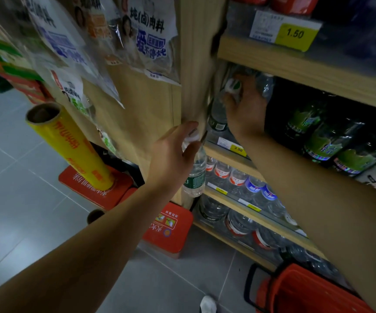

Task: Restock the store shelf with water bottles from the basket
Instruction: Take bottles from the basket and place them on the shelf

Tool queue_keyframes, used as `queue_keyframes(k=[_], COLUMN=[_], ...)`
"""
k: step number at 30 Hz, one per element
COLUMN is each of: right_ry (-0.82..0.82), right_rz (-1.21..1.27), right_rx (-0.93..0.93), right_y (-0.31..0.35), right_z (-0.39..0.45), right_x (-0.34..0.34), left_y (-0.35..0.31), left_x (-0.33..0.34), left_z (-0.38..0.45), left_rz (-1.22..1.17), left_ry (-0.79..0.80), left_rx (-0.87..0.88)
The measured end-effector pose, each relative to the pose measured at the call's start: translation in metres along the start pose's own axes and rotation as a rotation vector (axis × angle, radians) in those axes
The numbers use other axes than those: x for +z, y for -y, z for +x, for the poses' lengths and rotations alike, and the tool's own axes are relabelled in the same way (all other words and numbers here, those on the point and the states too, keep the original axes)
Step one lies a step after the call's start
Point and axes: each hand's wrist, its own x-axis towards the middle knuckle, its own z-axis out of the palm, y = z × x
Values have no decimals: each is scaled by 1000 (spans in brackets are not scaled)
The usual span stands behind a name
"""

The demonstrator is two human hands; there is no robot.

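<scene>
My left hand (173, 154) grips the neck of a clear water bottle (195, 175) with a white cap and green label, holding it upright just in front of the shelf's wooden side post. My right hand (245, 107) reaches into the middle shelf (225, 152) and holds the top of another clear, green-labelled water bottle (217, 114) that stands at the shelf's left end, fingers curled around its white cap. The red basket (304, 292) with a black handle sits on the floor at the lower right; its inside is hidden by my right arm.
Lower shelves hold rows of water bottles with red and blue labels (239, 179). Dark green-labelled bottles (318, 136) fill the middle shelf to the right. A yellow film roll (74, 145) leans over red boxes (169, 229) on the grey tiled floor. Posters cover the shelf's side panel.
</scene>
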Motion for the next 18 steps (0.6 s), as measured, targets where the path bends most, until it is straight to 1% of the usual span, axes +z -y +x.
queue_keyframes(k=[2,5,8,10,15,18], right_ry=[8,119,162,170,188,155], right_rz=[23,71,49,15,-12,-55], right_rx=[-2,19,14,14,91,59], right_y=[-5,-14,-28,-35,-46,-52], right_z=[3,3,2,3,14,19], right_x=[7,17,28,35,41,40], left_y=[1,3,3,3,7,9], left_x=[3,12,23,30,44,49], left_z=[0,0,-1,-2,0,3], left_rz=[2,19,38,54,90,119], left_ry=[-6,-20,-22,-26,-40,-41], left_rx=[10,12,9,25,16,-17])
